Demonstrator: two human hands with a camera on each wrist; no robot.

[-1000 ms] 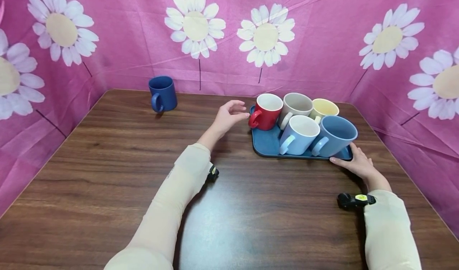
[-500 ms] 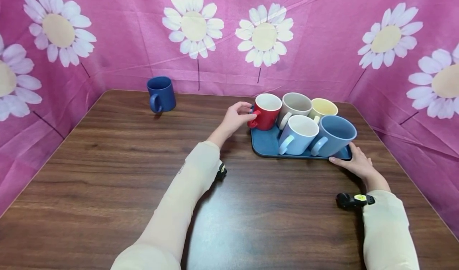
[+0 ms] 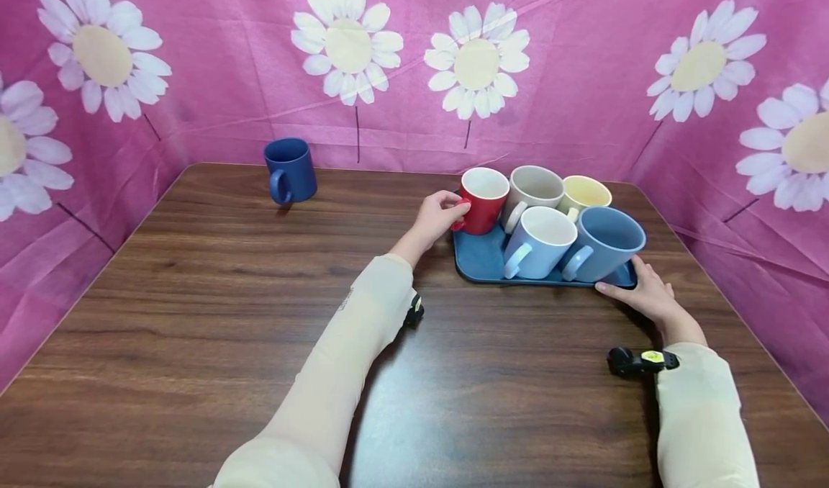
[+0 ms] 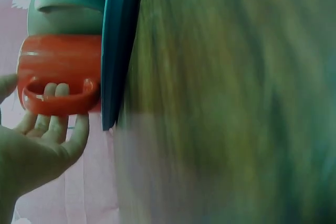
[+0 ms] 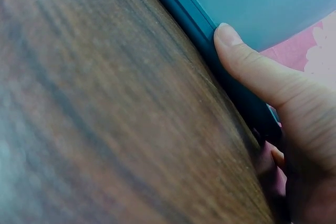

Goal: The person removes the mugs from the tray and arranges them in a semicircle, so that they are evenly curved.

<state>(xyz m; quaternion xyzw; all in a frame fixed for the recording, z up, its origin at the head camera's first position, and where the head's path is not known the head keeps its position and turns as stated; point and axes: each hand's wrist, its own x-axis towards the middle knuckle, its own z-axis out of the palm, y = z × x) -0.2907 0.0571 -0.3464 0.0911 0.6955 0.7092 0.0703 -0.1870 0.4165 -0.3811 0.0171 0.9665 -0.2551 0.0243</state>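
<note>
In the head view, a blue tray [image 3: 481, 259] bears several mugs at the back right of the table. My left hand [image 3: 435, 218] is at the handle of the red mug [image 3: 482, 211] on the tray's left end. The left wrist view shows fingers of the left hand [image 4: 50, 137] reaching through the red mug's handle [image 4: 63, 106], with the thumb near the rim. My right hand [image 3: 650, 297] holds the tray's front right corner. In the right wrist view, the thumb of the right hand [image 5: 310, 108] lies on the tray's edge [image 5: 202, 30]; most other fingers are hidden.
Beside the red mug stand a grey mug [image 3: 536, 186], a yellow mug [image 3: 586, 194], a light blue mug [image 3: 540, 247] and a larger blue mug [image 3: 605, 250]. A dark blue mug [image 3: 294, 175] stands apart at the back left. A pink flowered cloth [image 3: 414, 135] hangs behind the table.
My left hand has moved right, from beside the red mug onto its handle. The right hand has stayed at the tray's corner, and the mugs stand as before.
</note>
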